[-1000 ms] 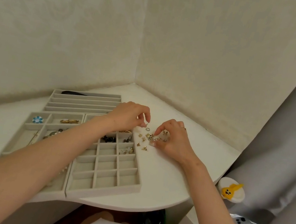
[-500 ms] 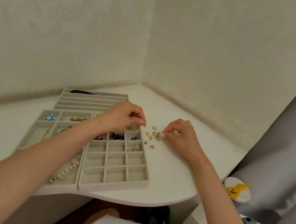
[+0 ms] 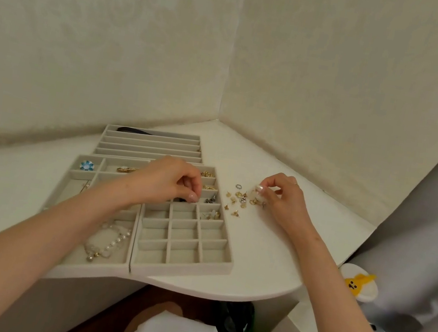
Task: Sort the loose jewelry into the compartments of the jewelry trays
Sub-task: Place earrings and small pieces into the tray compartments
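Soft, even, slightly dim indoor light with a greenish-cream cast; shadows are faint, and there is no glare. Wide-angle distortion bends the edges, and fine detail looks soft and smeared.

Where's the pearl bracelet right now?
Head view, lower left: the pearl bracelet lies in the near compartment of the left tray, just left of the grid tray.

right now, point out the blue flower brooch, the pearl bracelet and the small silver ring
blue flower brooch (image 3: 87, 166): head view, its centre.
pearl bracelet (image 3: 113, 243): head view, a pearl bead.
small silver ring (image 3: 238, 186): head view, its band.
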A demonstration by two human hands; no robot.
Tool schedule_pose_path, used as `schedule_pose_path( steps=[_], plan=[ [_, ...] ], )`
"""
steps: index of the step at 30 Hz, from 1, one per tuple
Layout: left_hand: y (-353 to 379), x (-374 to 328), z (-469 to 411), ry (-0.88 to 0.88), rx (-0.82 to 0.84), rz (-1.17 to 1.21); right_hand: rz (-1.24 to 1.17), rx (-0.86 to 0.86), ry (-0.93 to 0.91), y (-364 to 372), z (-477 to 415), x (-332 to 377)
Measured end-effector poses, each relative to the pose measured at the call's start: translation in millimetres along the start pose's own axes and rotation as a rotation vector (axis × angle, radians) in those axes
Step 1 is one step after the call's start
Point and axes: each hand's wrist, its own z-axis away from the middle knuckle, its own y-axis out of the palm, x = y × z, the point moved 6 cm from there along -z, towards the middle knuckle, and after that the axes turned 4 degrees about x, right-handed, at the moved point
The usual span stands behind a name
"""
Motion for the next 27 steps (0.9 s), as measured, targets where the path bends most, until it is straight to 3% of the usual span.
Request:
schedule_pose_path(
  steps=[12, 18, 27],
  plan=[
    [15, -2, 5, 0.043, 0.112, -0.292, -0.02, 0.0, 0.0, 0, 0, 0],
    [13, 3, 5, 0.049, 0.056, -0.233, -0.128, -0.012, -0.015, -2, 0, 0],
    [-10, 8, 7, -0.009, -0.188, -0.086, -0.189, 0.053, -0.03, 3, -1, 16]
  ],
)
